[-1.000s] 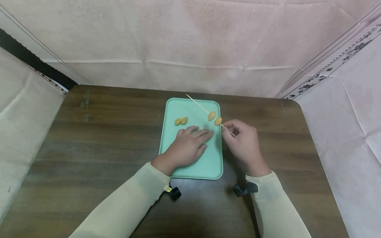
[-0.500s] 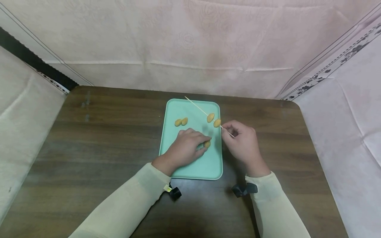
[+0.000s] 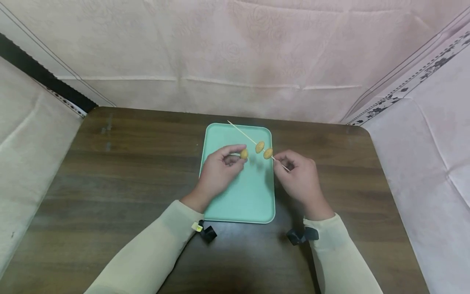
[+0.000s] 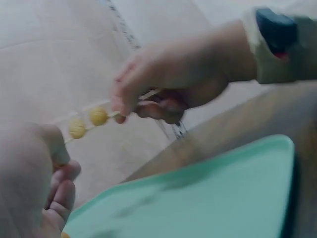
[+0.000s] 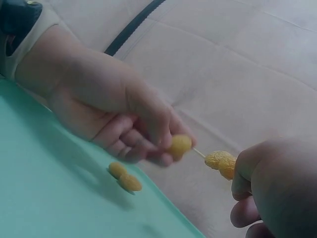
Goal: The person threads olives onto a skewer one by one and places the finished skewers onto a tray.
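My right hand [image 3: 299,175] pinches a thin wooden skewer [image 3: 240,131] near its lower end, beyond the tray's right edge. Two yellow-brown oval balls with rough surfaces, a far one [image 3: 260,147] and a near one [image 3: 268,153], are threaded on it close to my fingers. Between thumb and fingertips, my left hand [image 3: 217,171] holds another yellow-brown oval ball [image 3: 244,153], left of the skewer. Two more loose balls [image 5: 131,183] lie together on the green tray [image 3: 238,206] in the right wrist view; my left hand hides them in the head view.
The tray lies on a dark wooden table [image 3: 110,196]. Pale cloth [image 3: 220,53] hangs behind the table and along both sides. A small black camera [image 3: 208,234] is strapped at the left wrist, another camera [image 3: 295,236] at the right.
My left hand first lay over the tray, then took up a ball from it. It has since lifted and turned, bringing that ball up toward the skewer. My right hand has barely moved.
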A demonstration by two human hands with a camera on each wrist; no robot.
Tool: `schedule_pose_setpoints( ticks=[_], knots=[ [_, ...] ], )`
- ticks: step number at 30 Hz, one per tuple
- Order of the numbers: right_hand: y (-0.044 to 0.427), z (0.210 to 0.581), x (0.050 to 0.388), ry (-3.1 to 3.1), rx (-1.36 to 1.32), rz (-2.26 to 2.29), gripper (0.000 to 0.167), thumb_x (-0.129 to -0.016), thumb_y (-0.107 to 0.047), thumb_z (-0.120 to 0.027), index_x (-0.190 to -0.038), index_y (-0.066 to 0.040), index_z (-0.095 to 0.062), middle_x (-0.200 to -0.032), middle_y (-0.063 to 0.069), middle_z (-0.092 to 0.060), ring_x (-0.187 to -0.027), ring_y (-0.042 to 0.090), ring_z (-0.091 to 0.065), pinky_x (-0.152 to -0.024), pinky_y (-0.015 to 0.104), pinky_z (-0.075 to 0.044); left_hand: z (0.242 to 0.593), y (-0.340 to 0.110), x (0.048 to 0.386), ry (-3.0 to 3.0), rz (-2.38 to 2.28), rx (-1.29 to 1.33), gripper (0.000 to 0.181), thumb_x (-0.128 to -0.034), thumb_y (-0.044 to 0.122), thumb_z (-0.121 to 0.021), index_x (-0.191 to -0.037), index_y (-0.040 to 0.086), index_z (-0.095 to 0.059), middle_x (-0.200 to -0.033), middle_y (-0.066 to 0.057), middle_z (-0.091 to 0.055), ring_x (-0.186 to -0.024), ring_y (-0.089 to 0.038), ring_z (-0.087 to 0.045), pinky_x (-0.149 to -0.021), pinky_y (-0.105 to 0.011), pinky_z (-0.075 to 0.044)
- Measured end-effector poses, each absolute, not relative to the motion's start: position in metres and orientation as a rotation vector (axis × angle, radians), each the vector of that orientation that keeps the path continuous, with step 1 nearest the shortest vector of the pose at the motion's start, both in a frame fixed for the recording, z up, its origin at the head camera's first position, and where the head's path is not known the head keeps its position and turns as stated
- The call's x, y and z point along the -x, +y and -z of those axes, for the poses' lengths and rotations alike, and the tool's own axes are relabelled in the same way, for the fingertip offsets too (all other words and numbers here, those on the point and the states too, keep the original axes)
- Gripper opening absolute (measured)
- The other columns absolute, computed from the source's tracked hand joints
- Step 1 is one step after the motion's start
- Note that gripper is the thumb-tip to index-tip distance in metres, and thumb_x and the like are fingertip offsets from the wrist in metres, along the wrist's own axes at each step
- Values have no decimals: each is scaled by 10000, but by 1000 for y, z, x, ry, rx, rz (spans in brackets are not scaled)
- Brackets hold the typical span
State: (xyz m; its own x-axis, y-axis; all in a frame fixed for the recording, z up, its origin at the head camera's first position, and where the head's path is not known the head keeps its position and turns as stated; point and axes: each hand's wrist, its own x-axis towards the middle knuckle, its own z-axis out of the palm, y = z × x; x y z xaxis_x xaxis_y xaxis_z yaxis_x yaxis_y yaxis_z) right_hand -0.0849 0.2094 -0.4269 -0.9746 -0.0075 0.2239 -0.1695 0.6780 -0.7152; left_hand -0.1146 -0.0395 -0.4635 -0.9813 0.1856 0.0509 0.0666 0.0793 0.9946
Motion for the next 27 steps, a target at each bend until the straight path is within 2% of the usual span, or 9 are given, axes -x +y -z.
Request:
schedule_pose_setpoints(
  ticks=[3,9,15,19,27],
  knots=[
    [209,425,84,-2683,-149,-1178,80,-1031,-175,-765,-1036,-138,-835,-796,7,-714,-713,224,-609,-574,296,-499,459,-46,120,2081,-2237,-149,340,-1014,127,-837,-1352,156,-812,-1239,-120,-827,-1071,-194,-821,-858,-214,-649],
    [208,420,83,-2685,-165,-1217,77,-1030,-154,-769,-1041,-121,-838,-806,8,-720,-737,228,-625,-612,287,-518,455,-59,126,1964,-2423,-102,352,-1002,146,-875,-1347,150,-810,-1247,-89,-807,-1088,-158,-817,-936,-231,-646],
    [207,416,79,-2710,-202,-1248,91,-1040,-118,-760,-1066,-85,-840,-828,9,-727,-789,226,-652,-704,264,-571,458,-70,137,1918,-2531,-39,393,-1065,128,-777,-1452,71,-744,-1279,-87,-755,-1129,-181,-819,-942,-258,-661],
    [209,414,73,-2714,-237,-1235,78,-1036,-100,-767,-1059,-103,-842,-814,-5,-717,-793,207,-661,-753,237,-592,462,-77,142,1842,-2620,-61,389,-1106,78,-713,-1493,38,-704,-1304,-88,-719,-1155,-194,-814,-954,-267,-668],
    [210,410,64,-2710,-331,-1196,96,-1009,-68,-789,-1027,-148,-839,-769,-48,-692,-741,169,-642,-729,234,-591,463,-83,142,1719,-2711,-87,371,-1113,89,-715,-1483,54,-704,-1302,-75,-721,-1184,-205,-784,-997,-288,-650]
  ],
)
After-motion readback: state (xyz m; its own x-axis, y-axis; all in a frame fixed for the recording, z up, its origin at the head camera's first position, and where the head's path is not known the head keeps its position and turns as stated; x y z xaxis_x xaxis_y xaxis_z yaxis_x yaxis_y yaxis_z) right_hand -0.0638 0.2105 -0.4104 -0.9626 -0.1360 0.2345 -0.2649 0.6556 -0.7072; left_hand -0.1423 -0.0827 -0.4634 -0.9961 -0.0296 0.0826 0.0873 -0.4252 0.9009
